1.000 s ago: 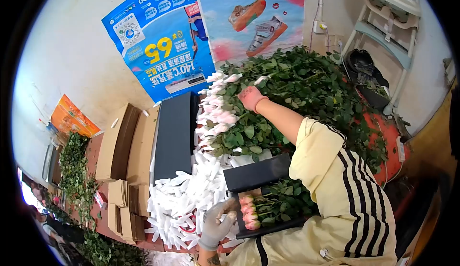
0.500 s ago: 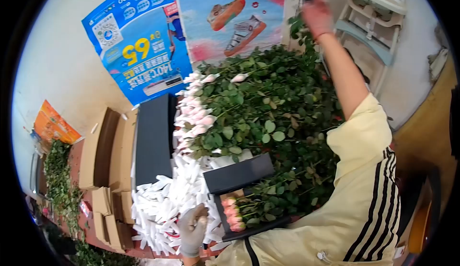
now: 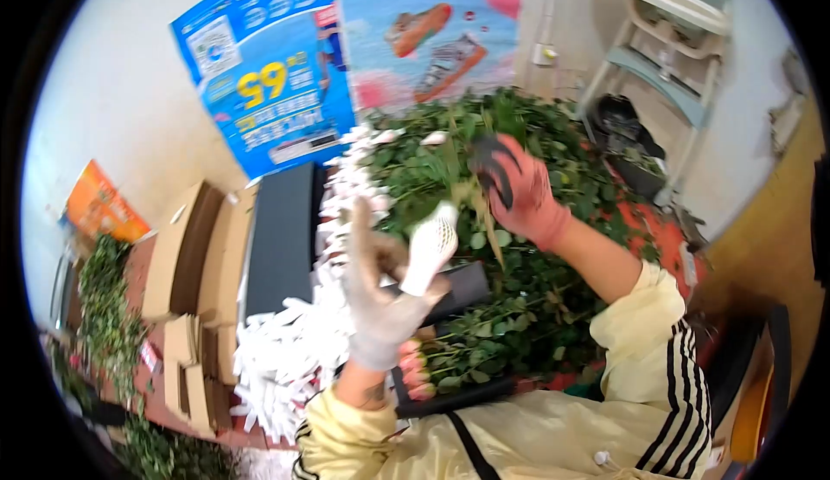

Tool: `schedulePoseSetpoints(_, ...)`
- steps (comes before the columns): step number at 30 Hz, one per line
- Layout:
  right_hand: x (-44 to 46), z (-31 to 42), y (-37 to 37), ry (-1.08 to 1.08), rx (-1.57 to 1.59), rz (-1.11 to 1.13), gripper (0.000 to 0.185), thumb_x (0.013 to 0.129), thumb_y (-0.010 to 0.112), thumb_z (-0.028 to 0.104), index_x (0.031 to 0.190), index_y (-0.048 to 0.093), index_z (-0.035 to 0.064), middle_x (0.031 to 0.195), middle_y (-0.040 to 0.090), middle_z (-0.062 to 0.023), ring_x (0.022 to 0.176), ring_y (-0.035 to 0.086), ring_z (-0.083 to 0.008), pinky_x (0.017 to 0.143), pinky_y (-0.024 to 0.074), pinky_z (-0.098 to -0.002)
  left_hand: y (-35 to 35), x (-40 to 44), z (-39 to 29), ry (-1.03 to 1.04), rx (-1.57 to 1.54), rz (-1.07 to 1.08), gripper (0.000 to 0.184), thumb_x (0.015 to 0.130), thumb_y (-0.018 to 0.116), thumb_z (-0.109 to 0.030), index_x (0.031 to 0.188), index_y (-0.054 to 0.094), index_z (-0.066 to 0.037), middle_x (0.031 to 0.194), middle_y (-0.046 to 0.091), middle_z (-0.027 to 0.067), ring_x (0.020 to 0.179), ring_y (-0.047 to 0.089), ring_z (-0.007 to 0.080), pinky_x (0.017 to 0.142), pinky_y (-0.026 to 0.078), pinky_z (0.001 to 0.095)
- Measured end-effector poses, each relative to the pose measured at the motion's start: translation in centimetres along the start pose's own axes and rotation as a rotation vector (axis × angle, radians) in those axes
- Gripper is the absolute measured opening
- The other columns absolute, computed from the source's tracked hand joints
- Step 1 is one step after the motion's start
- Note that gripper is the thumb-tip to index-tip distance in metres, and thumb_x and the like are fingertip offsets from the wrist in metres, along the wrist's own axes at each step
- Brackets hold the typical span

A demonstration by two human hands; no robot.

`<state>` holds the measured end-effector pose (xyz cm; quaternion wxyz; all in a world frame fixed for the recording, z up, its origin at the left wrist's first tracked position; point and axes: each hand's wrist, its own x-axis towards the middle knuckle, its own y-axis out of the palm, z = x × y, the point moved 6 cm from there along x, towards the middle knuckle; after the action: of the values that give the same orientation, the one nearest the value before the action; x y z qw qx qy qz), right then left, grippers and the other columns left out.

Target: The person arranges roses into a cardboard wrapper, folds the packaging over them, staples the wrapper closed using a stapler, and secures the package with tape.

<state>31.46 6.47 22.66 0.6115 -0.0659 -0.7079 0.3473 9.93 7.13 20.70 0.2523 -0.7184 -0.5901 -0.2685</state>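
My left hand (image 3: 380, 298), in a whitish glove, has its index finger raised. Its thumb and other fingers are at the lower end of a white net sleeve (image 3: 432, 247), which tilts upward; whether a bud is inside is unclear. My right hand (image 3: 516, 188), in a red and black glove, is curled and blurred over the leaves. Blurred green rose stems (image 3: 480, 199) hang at its fingers. Below, pink roses (image 3: 415, 368) lie in a black box (image 3: 458, 398). A dark grey panel (image 3: 467, 286) is partly hidden behind my left hand.
A heap of white sleeves (image 3: 281, 368) lies left of the box. Behind it stand a long black box (image 3: 281, 238) and brown cardboard boxes (image 3: 177, 251). Leafy roses (image 3: 536, 281) cover the red table. A high chair (image 3: 666, 57) stands at the back right.
My right hand has come down and left from the upper right, over the leaves. My left hand has risen from the sleeve heap, with a white sleeve now at its fingers.
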Motion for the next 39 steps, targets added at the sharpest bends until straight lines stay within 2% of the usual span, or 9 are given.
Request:
schedulePoseSetpoints(4,-2.0,3.1,2.8,-0.079,0.078,0.122,0.046,0.068,0.065,0.009,0.111,0.049,0.0022,0.117,0.051,-0.0245,0.093,0.058,-0.0385,0.075,0.0483,-0.0472,-0.5,-1.5,-1.4,0.349,0.161,-0.026,0.047,0.066,0.073,-0.01,0.111,0.061,-0.001,0.066,0.057,0.0104,0.058,0.057,0.0249,0.053,0.044,0.0341)
schedulePoseSetpoints(16,-3.9,9.6,1.0,-0.184,0.372,0.262,0.056,0.061,0.066,-0.002,0.117,0.056,0.0031,0.117,0.056,-0.0117,0.097,0.056,-0.0281,0.083,0.0423,-0.038,-1.5,-4.0,-4.3,0.278,0.319,0.182,0.013,0.07,0.065,-0.009,0.082,0.06,-0.007,0.053,0.048,0.0037,0.047,0.051,0.0247,0.045,0.039,0.034)
schedulePoseSetpoints(21,-3.8,11.0,0.8,-0.22,0.352,0.24,0.035,0.071,0.068,0.023,0.101,0.066,0.0059,0.105,0.063,-0.0088,0.096,0.057,-0.0247,0.079,0.043,-0.037,-3.8,-6.1,-6.8,0.378,0.314,0.312,0.02,0.07,0.066,-0.008,0.089,0.067,-0.002,0.069,0.058,0.0148,0.053,0.057,0.0241,0.046,0.039,0.0342)
schedulePoseSetpoints(24,-5.3,8.3,0.9,-0.144,0.158,0.139,0.045,0.071,0.065,0.015,0.113,0.055,0.0023,0.107,0.062,-0.0141,0.092,0.06,-0.0305,0.08,0.0445,-0.0383,-8.7,-8.6,-8.1,0.675,0.268,-0.19,0.015,0.083,0.058,-0.011,0.095,0.058,-0.002,0.07,0.053,0.0071,0.058,0.051,0.0153,0.052,0.042,0.0286)
schedulePoseSetpoints(27,-3.8,8.0,-1.0,-0.108,0.416,0.132,0.048,0.068,0.063,0.01,0.113,0.053,-0.0005,0.113,0.059,-0.017,0.097,0.058,-0.0295,0.08,0.0432,-0.0377,-13.8,-8.4,-3.1,0.357,0.676,-0.428,0.017,0.087,0.06,-0.017,0.088,0.057,0.0,0.073,0.053,0.0056,0.06,0.051,0.0125,0.05,0.038,0.023)
schedulePoseSetpoints(28,-3.7,8.0,-1.3,-0.122,0.4,0.104,0.049,0.067,0.063,0.01,0.113,0.053,-0.001,0.115,0.058,-0.0165,0.098,0.057,-0.0286,0.081,0.0422,-0.0372,-14.9,-7.8,1.2,-0.069,0.277,-0.384,0.02,0.086,0.059,-0.018,0.094,0.059,0.001,0.073,0.053,0.0057,0.059,0.051,0.0125,0.051,0.039,0.0242)
schedulePoseSetpoints(31,-3.6,7.8,-2.2,-0.128,0.327,-0.025,0.046,0.07,0.064,0.012,0.112,0.054,-0.0005,0.113,0.059,-0.0146,0.091,0.059,-0.0283,0.074,0.0452,-0.0362,-14.2,-5.1,4.0,-0.363,0.937,-0.096,0.041,0.079,0.061,-0.012,0.118,0.056,0.0,0.085,0.063,0.008,0.056,0.051,0.0124,0.055,0.042,0.0246)
schedulePoseSetpoints(36,-4.6,8.1,-3.1,-0.049,0.214,-0.04,0.04,0.072,0.067,0.01,0.109,0.057,0.0041,0.111,0.06,-0.0124,0.094,0.059,-0.0266,0.076,0.0417,-0.0363,-9.5,-3.8,3.4,-0.368,0.356,0.025,0.051,0.074,0.061,-0.005,0.123,0.052,0.001,0.108,0.058,0.0093,0.077,0.058,0.0104,0.059,0.045,0.0221)
schedulePoseSetpoints(39,-5.0,8.0,-2.8,-0.042,0.278,-0.027,0.045,0.069,0.067,0.006,0.112,0.056,0.0047,0.114,0.058,-0.0117,0.096,0.056,-0.0259,0.08,0.0397,-0.0357,-4.4,-2.3,-2.3,0.154,0.204,0.177,0.053,0.068,0.072,-0.014,0.117,0.057,0.003,0.114,0.059,0.0186,0.058,0.061,0.0141,0.054,0.052,0.0249)
